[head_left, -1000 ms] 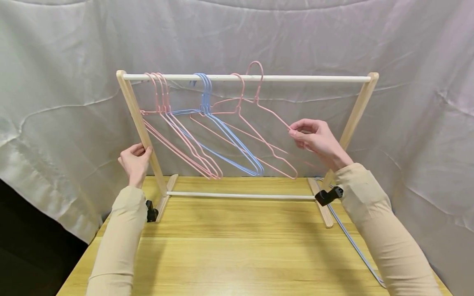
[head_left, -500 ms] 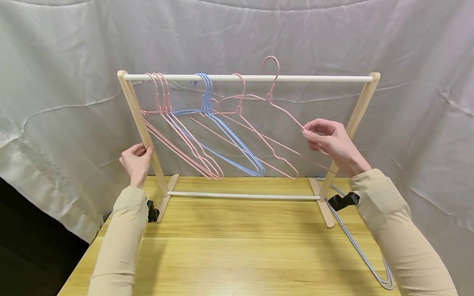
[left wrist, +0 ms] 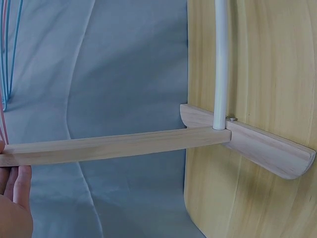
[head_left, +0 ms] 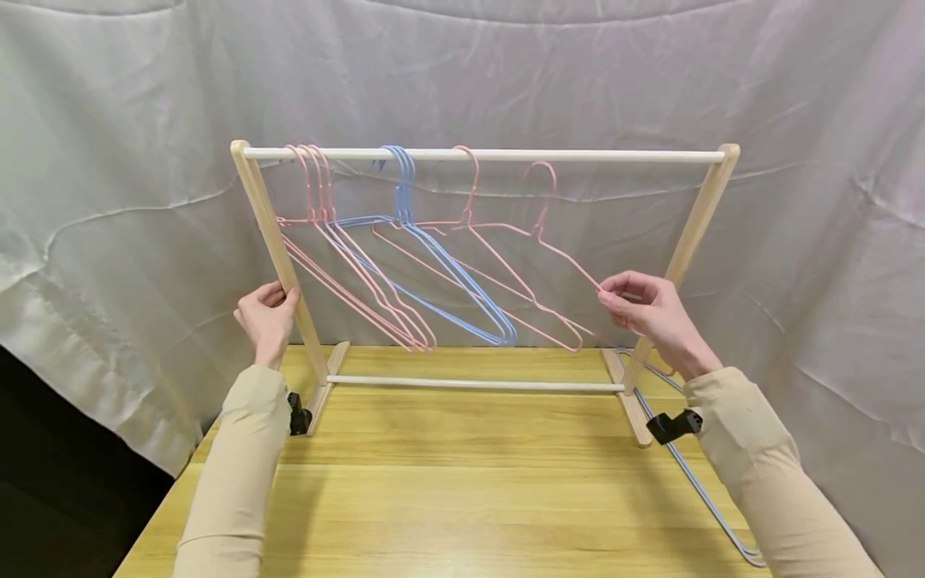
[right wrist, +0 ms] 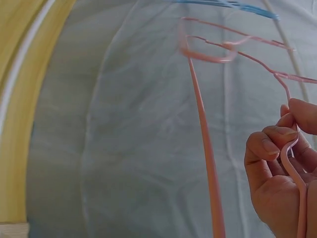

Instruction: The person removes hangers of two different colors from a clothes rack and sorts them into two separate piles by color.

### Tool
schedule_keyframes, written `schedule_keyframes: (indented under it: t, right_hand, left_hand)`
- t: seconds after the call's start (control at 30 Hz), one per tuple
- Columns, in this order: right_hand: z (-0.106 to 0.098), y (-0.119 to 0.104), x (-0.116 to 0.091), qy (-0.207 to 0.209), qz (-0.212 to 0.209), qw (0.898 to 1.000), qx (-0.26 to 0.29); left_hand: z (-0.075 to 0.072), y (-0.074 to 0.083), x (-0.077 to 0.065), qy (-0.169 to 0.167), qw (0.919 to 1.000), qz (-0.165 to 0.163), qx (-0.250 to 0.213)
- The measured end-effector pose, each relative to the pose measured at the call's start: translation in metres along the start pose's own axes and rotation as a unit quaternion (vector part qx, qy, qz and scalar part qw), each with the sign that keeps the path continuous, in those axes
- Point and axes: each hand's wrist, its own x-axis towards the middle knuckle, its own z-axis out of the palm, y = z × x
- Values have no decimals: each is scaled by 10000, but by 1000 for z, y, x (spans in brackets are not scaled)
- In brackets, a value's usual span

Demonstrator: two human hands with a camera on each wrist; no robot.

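My right hand [head_left: 654, 317] pinches a pink wire hanger [head_left: 539, 221] by its right shoulder. Its hook top sits just under the white rail [head_left: 629, 156], off it. In the right wrist view, thumb and fingers of the right hand [right wrist: 275, 188] are curled round the pink wire. At the other end, my left hand [head_left: 266, 321] grips the wooden left post [head_left: 264, 213] of the rack, thumb and fingertips on either side; the left wrist view shows that post [left wrist: 109, 148] too. Left of the held hanger, another pink hanger [head_left: 468, 210] hangs from the rail.
Three pink hangers [head_left: 329, 193] hang near the left post and several blue hangers [head_left: 402, 193] mid-left. Blue hangers [head_left: 697, 486] lie on the table [head_left: 448, 498] beside the rack's right foot [head_left: 636, 421]. A grey curtain [head_left: 578, 72] stands behind.
My right hand has moved right, then down, with the pink hanger. Its hook has gone from above the rail to just below it. The left hand stays on the post.
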Motion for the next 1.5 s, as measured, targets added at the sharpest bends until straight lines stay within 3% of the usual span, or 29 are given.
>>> schedule_keyframes:
  t: [0.23,0.67,0.93,1.1,1.33,1.5]
  right_hand:
    - [5,35,-16,130,126,9984,-534]
    - [8,94,-41,107,186,9993,-310]
    - [20,115,-56,133,629,9975,-306]
    - [28,129,-64,-36,820,9958,-398]
    - [41,151,-71,-332,595,9965,-493]
    - [51,162,-78,-625,687,9942,-546]
  left_hand:
    - [0,-1,1,38,10000,24,29]
    - [-1,0,2,62,9999,13,78]
    - [-1,-1,2,42,10000,10,46]
    - [-1,-2,1,18,10000,32,2]
    - [-1,-2,2,24,10000,37,-10]
    - [-1,-2,2,51,9999,-7,113]
